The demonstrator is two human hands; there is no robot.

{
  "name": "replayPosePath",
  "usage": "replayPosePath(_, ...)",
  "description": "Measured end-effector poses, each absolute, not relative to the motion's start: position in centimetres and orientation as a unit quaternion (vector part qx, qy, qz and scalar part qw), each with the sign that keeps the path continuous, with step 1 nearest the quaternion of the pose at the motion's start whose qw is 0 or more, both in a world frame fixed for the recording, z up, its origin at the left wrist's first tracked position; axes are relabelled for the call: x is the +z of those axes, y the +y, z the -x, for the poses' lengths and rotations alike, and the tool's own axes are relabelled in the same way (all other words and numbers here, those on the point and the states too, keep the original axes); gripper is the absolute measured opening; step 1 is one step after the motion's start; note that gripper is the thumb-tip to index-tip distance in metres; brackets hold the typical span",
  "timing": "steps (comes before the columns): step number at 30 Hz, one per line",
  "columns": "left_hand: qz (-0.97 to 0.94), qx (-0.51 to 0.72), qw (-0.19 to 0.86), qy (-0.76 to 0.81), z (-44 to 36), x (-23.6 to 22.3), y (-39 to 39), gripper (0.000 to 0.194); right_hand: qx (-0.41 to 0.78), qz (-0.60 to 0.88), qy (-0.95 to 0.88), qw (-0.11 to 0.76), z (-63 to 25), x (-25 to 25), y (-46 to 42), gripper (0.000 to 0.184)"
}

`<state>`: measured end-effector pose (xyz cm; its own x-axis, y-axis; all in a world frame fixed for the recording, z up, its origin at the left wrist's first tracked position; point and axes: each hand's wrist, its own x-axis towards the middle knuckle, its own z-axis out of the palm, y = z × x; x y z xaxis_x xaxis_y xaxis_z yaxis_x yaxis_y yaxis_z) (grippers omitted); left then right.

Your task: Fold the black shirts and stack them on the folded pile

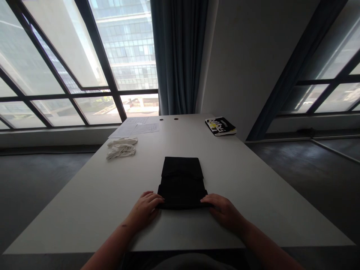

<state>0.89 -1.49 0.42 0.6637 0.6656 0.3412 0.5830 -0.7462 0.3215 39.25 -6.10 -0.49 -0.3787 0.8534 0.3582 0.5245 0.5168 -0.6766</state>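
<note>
In the head view, a folded black cloth (181,182) is laid near the front edge of a white tabletop (84,213), its layers forming a neat rectangle. The left hand (144,210) and the right hand (223,212) are held well apart at the cloth's near corners, with the fingers extended and lying on its folded edge; whether the fabric is being pinched cannot be told. Farther along the tabletop, a crumpled white cloth (122,148) is placed to the left, and sheets of printed paper (137,127) are laid just beyond it. Two small round grommets (168,119) are set near the far edge, and a black-and-yellow book (221,126) lies at the far right. Behind the tabletop, a blue-grey curtain (178,56) hangs between large framed windows (59,108), and a dark floor (36,187) is seen on both sides.
</note>
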Motion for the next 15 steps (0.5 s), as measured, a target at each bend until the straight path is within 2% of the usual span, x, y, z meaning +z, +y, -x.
replayPosePath(2,-0.896,0.247,0.117,0.350,-0.8,1.6,-1.9,0.030,0.247,0.451,-0.777,0.363,-39.6,0.5,-6.7,0.023)
replayPosePath(6,-0.863,0.275,0.156,0.395,-1.3,4.6,-2.8,0.017,0.274,0.507,-0.724,0.379,-40.0,2.7,-7.3,0.029)
replayPosePath(9,-0.836,0.273,0.195,0.435,-2.5,6.3,-2.5,0.017,0.282,0.552,-0.672,0.404,-39.4,3.8,-6.4,0.036)
replayPosePath(12,-0.801,0.289,0.227,0.473,-4.5,6.8,-0.4,0.021,0.243,0.607,-0.616,0.439,-38.6,3.7,-3.8,0.038)
replayPosePath(15,-0.764,0.303,0.227,0.523,-6.7,5.9,3.3,0.021,0.184,0.663,-0.591,0.421,-38.0,2.6,0.2,0.036)
